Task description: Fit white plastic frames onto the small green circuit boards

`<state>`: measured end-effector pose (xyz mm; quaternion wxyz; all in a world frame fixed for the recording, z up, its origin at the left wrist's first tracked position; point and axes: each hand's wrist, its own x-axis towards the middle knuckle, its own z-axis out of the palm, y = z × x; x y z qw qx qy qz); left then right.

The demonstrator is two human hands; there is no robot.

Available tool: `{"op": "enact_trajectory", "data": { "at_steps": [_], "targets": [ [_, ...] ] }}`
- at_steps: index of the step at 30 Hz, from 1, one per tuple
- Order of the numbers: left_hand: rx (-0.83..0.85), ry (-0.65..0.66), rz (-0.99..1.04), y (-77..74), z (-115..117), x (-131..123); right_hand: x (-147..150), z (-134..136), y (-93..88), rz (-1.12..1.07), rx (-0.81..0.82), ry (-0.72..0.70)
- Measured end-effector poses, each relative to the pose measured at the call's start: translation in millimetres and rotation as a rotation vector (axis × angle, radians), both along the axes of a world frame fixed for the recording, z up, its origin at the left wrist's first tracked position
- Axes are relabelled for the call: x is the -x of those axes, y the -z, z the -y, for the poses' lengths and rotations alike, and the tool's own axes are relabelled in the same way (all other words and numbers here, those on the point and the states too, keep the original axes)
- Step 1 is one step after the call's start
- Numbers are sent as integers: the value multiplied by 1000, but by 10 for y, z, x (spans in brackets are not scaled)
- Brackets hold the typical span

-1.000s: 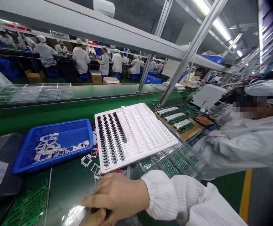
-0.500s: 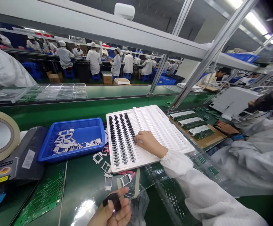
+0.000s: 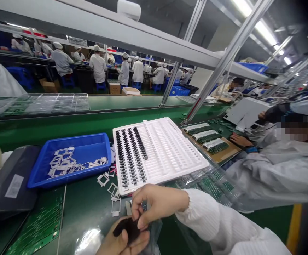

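Low in the view, my left hand (image 3: 122, 242) holds a small dark flat piece (image 3: 128, 228) between thumb and fingers. My right hand (image 3: 157, 203) reaches over it from the right, thumb and fingers bent together at the piece's upper right edge. What exactly lies between those fingertips is hidden. Just beyond my hands lies a white slotted tray (image 3: 169, 152). Black, thin pieces (image 3: 129, 152) stand in rows on its left side, and the rightmost of these rows stops partway down. Loose white frames (image 3: 116, 205) lie on the green bench left of my hands.
A blue bin (image 3: 90, 141) with white frames stands left of the tray, beside a tape dispenser (image 3: 13, 187). Green circuit boards (image 3: 41, 226) lie front left; more boards (image 3: 214, 145) rest on cardboard at right. A co-worker's hand (image 3: 240, 139) and sleeve are close by at right.
My right hand has left the tray's slots and come down toward me to the dark piece in my left hand. The whole view has shifted a little to the right.
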<state>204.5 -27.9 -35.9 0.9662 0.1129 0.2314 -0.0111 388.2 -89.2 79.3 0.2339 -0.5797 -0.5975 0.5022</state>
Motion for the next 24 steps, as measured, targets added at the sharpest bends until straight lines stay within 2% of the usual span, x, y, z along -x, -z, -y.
{"op": "enact_trajectory", "data": {
  "at_steps": [3, 6, 9, 12, 14, 17, 20, 22, 24],
  "targets": [
    [-50, -5, -3, -83, 39, 5, 157, -31, 157, 82, -31, 38],
    [-63, -3, -18, -138, 32, 15, 118, -54, 181, 265, -141, 68],
    [-22, 2, -2, -144, 19, 10, -174, -99, 168, 628, -244, 237],
    [11, -18, -16, -138, 7, -8, -586, -187, 242, 911, -256, 417],
    [9, -36, -30, -145, -3, -15, -800, -258, 333, 988, -231, 434],
    [-7, -60, 2, -177, -24, -9, -957, -345, 433, 1060, -210, 414],
    [-40, -107, 23, -222, -52, 12, -979, -368, 382, 1087, -202, 401],
    [-63, -139, 25, -248, -74, 23, -936, -337, 253, 1096, -209, 425],
    [-86, -161, 40, -266, -93, 22, -828, -279, 89, 995, -244, 429]
  ]
}}
